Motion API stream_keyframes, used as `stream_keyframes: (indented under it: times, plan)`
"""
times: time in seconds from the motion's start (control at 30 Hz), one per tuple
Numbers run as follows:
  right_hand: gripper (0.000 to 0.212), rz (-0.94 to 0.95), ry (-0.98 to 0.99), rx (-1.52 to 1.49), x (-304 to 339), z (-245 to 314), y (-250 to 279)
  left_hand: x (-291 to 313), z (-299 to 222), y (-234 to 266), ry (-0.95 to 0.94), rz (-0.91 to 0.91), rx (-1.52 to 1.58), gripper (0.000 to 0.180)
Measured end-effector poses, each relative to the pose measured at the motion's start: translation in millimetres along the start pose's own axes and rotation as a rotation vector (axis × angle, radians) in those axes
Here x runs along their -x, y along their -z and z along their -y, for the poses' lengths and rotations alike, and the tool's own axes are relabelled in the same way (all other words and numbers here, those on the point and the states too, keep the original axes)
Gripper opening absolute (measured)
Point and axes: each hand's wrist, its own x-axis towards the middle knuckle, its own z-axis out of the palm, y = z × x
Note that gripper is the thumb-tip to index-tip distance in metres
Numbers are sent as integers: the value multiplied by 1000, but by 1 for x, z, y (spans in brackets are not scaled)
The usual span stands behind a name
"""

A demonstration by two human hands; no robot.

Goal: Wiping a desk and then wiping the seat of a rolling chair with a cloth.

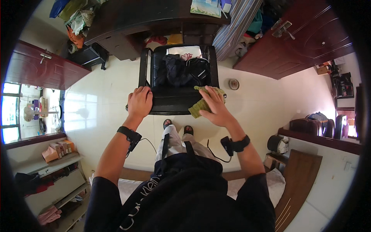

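A black chair with armrests [170, 105] stands in front of me, its backrest edge toward me. My left hand [140, 103] grips the left corner of the backrest, fingers curled over it. At the right corner, my right hand [216, 108] holds a green cloth [199, 108] against the backrest. Part of the cloth shows beyond the fingers, and some is hidden under the palm. Dark clothing [176, 71] lies bunched on the chair, beside a white fabric piece with a red flower print [185, 51].
Beyond the chair stands a dark wooden desk [150, 17], with a striped curtain [235, 29] to its right. A small round tin [233, 84] sits on the floor right of the chair. Reddish-brown doors stand open at left [46, 65] and right [301, 38].
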Motion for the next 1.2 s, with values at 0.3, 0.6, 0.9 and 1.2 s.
stream_keyframes:
  times: [0.3,0.6,0.9,1.2]
  plan:
    - [93,185,-180,-72,-18,-30,4,-1,0,-2,-10,3,-23,17]
    - [95,295,-34,293,-71,56,-17,-1,0,1,-23,-42,-25,18]
    - [94,509,-82,342,-88,70,-6,1,5,1,-19,-6,2,19]
    - [93,476,-234,185,-35,-17,34,0,-3,3,-35,-17,-30,19]
